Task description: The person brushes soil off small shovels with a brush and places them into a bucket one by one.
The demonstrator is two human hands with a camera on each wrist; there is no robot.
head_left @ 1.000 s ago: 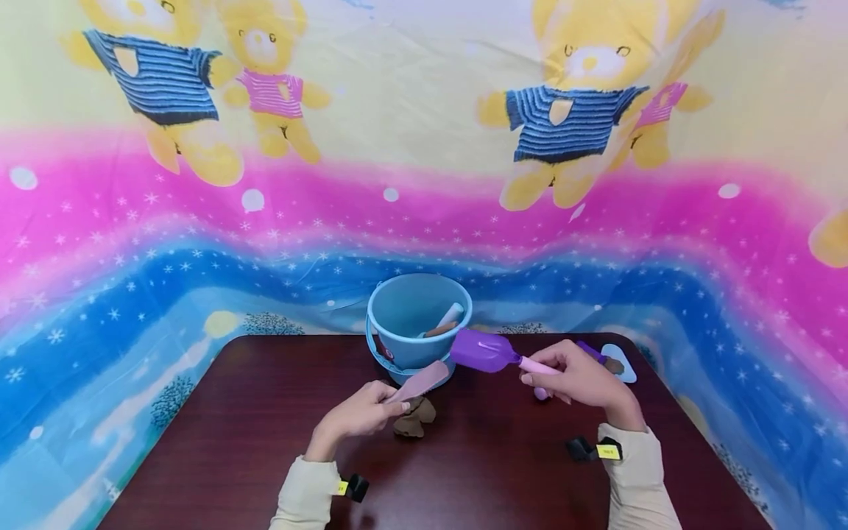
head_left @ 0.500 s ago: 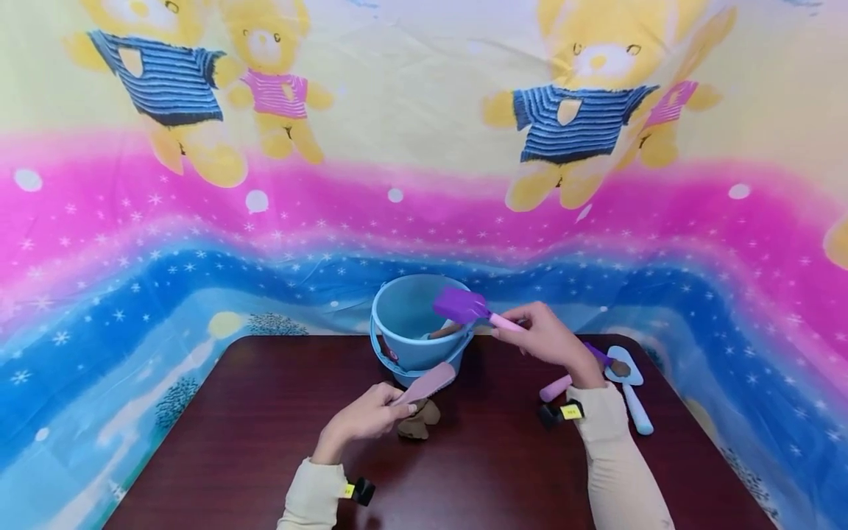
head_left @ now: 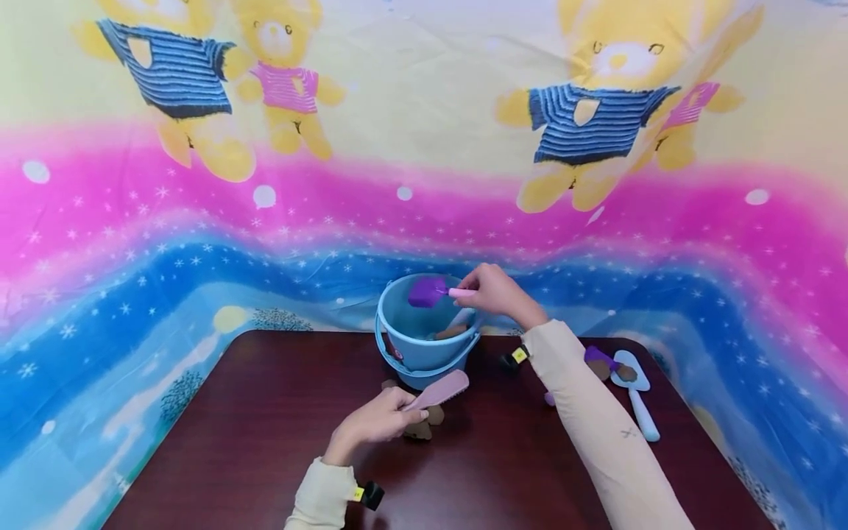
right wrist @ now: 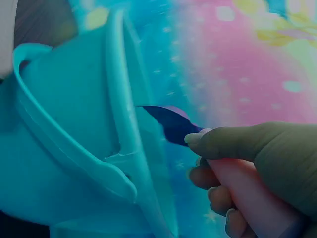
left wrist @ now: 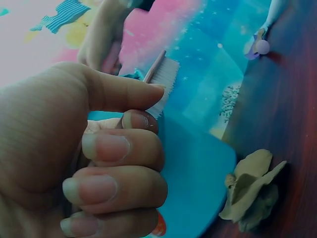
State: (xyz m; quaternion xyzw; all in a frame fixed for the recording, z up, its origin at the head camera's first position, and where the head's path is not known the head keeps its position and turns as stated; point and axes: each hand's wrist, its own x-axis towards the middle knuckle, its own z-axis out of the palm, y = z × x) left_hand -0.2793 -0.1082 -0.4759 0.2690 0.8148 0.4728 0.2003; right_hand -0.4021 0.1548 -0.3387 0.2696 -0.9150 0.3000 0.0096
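My left hand [head_left: 377, 419] grips a pink brush [head_left: 442, 389] in front of the bucket; its white bristles [left wrist: 165, 82] show in the left wrist view. A small pile of brown clay-like pieces [left wrist: 250, 188] lies on the table just below that hand. My right hand [head_left: 497, 291] pinches the pink handle [right wrist: 247, 196] of a toy shovel. The shovel's purple blade [head_left: 427, 292] hangs over the mouth of the light blue bucket [head_left: 424, 357]. Inside the bucket lie a pale blue handle and a brown piece [head_left: 452, 331], partly hidden by the rim.
At the table's right rear corner lie a light blue shovel [head_left: 636, 390] and a purple tool [head_left: 599, 359], each with a brown lump on it. A pink handle end [head_left: 549, 398] shows beside the right sleeve. Printed cloth [head_left: 424, 147] hangs behind the dark red table [head_left: 265, 442].
My right hand has carried the shovel up and leftward, from in front of the bucket's rim to over its opening. The left hand with the brush has hardly moved.
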